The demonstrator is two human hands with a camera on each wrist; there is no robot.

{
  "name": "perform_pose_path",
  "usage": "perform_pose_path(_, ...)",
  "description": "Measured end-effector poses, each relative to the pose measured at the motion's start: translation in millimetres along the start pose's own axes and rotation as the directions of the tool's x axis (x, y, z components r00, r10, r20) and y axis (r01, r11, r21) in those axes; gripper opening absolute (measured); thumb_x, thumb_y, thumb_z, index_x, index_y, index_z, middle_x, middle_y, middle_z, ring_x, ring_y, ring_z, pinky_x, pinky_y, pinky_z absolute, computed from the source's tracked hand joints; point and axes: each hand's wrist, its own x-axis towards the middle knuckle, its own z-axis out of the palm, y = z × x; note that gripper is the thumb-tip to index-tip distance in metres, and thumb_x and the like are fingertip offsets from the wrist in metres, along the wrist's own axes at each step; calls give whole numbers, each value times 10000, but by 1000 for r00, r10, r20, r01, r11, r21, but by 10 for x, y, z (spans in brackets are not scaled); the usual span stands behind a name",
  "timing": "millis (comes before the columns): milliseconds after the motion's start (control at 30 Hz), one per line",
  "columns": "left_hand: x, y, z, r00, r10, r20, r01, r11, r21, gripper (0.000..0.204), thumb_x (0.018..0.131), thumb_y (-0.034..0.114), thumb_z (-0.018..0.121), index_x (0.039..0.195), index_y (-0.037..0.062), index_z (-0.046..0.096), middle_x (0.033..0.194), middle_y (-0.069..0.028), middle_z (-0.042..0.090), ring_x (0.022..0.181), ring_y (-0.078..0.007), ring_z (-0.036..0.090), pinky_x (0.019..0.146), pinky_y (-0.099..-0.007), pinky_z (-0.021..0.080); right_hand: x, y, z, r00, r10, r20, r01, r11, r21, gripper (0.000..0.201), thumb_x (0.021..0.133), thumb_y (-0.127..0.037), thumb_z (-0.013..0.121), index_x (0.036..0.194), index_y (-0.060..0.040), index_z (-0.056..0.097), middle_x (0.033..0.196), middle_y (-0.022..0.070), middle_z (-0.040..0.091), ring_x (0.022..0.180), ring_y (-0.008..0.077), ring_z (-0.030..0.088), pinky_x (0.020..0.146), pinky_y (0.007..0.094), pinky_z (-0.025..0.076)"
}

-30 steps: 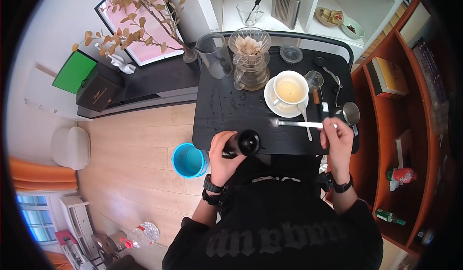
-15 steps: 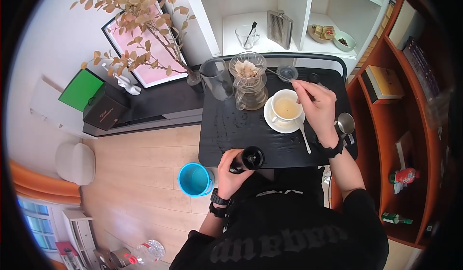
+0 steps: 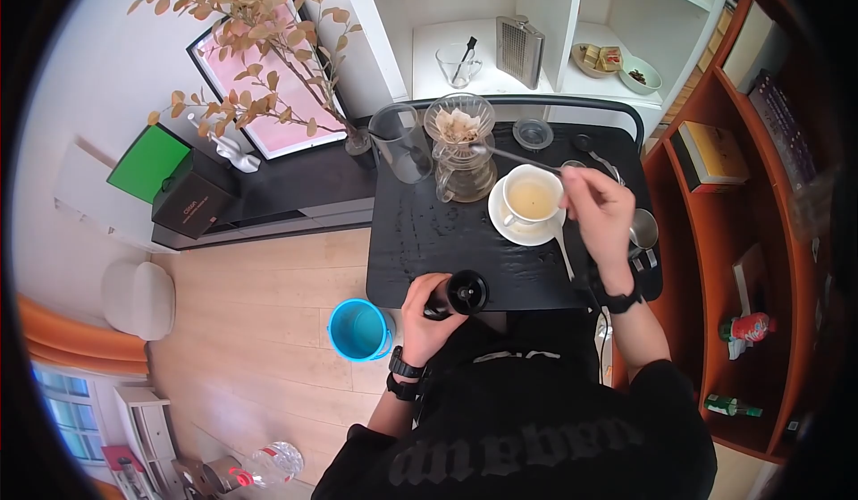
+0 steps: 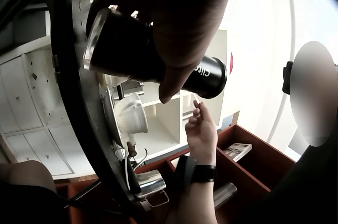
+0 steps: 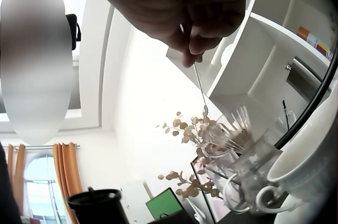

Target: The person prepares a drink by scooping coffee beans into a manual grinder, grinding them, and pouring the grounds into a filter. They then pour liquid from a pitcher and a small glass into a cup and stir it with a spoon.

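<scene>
My left hand (image 3: 427, 319) grips a black cylindrical hand coffee grinder (image 4: 129, 47) at the table's front edge, its open top facing up in the head view. My right hand (image 3: 601, 218) pinches the end of a long thin-handled spoon (image 3: 523, 159). The spoon reaches leftward over the far side of a white cup (image 3: 534, 198), its tip overlapping the glass dripper in the head view. Pale yellowish liquid is in the cup, which stands on a white saucer (image 3: 512, 235) with a white spoon. The ribbed glass dripper (image 3: 458, 109), holding a paper filter, sits on a glass server (image 3: 465, 181).
A clear glass pitcher (image 3: 399, 147) stands left of the dripper. A small round dish (image 3: 533, 134), a black scoop (image 3: 594, 153) and a metal cup (image 3: 643, 229) lie along the black table (image 3: 411, 241). On the floor at left is a blue bucket (image 3: 359, 331).
My right hand swung forward and left over the table with the spoon, then drew back slightly right. My left hand keeps its grip on the grinder. The head view tilted a little.
</scene>
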Motion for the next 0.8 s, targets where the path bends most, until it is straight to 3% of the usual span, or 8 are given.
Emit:
perform_pose_path(33, 1, -14, -10, 1000, 16, -15, -16, 1000, 1, 531, 629, 37, 854, 1123, 22, 659, 1147, -124, 666, 1050, -302, 639, 920, -387, 507, -61, -31, -77, 994, 106, 18, -107, 987, 121, 174, 978, -144, 676, 975, 20, 735, 625, -6, 610, 548, 36, 531, 498, 197, 369)
perform_pose_path(67, 0, -26, -19, 999, 32, -30, -32, 999, 2, 530, 628, 36, 851, 1122, 21, 659, 1150, -125, 666, 1053, -304, 638, 920, -388, 507, -126, -90, -177, 976, 209, 57, -215, 970, 116, 186, 1004, -155, 644, 937, 5, 709, 616, -25, 582, 524, 24, 499, 487, 181, 349)
perform_pose_path(267, 19, 34, -139, 993, 108, -47, -99, 982, 160, 554, 596, 33, 844, 1120, 31, 663, 1147, -114, 664, 1077, -325, 620, 933, -401, 495, -837, -150, -445, 953, 263, 147, -275, 959, 68, 169, 977, -83, 649, 841, 13, 680, 603, 7, 595, 512, 48, 545, 482, 196, 395)
perform_pose_path(333, 37, 49, -147, 989, 142, -35, -133, 970, 202, 563, 586, 33, 841, 1121, 39, 666, 1148, -109, 663, 1083, -328, 614, 939, -410, 487, -928, -109, -437, 980, 58, 189, -48, 997, -55, 154, 940, -46, 672, 806, 30, 684, 604, 22, 604, 511, 59, 558, 487, 207, 399)
perform_pose_path(433, 46, 69, -143, 985, 172, -14, -162, 953, 254, 567, 581, 32, 835, 1123, 47, 670, 1160, -104, 655, 1096, -331, 606, 955, -421, 474, -1041, -162, -396, 964, -4, 266, 66, 971, -228, 96, 876, -8, 714, 792, 30, 687, 594, 49, 591, 486, 85, 525, 464, 251, 357)
perform_pose_path(467, 47, 76, -143, 984, 178, -9, -169, 948, 270, 567, 581, 32, 833, 1124, 49, 671, 1166, -103, 652, 1101, -332, 603, 961, -425, 469, -1096, -152, -358, 974, -29, 225, 81, 971, -223, 93, 852, -4, 733, 776, 23, 687, 582, 58, 577, 472, 117, 511, 455, 273, 346)
perform_pose_path(633, 47, 117, -215, 976, 217, -27, -183, 879, 439, 592, 568, 44, 828, 1140, 71, 681, 1176, -92, 634, 1133, -335, 586, 990, -450, 446, -1034, -230, -346, 932, -144, 333, 246, 925, -289, 122, 823, -16, 765, 736, 9, 682, 560, 65, 553, 458, 174, 508, 454, 302, 355)
perform_pose_path(800, 45, 209, -228, 970, 245, 11, -220, 852, 476, 598, 567, 70, 819, 1151, 93, 691, 1168, -82, 631, 1143, -322, 584, 1012, -476, 438, -1020, -167, -268, 907, -134, 399, 269, 913, -306, 137, 840, -48, 760, 738, -3, 681, 582, 69, 565, 477, 187, 521, 462, 311, 367)
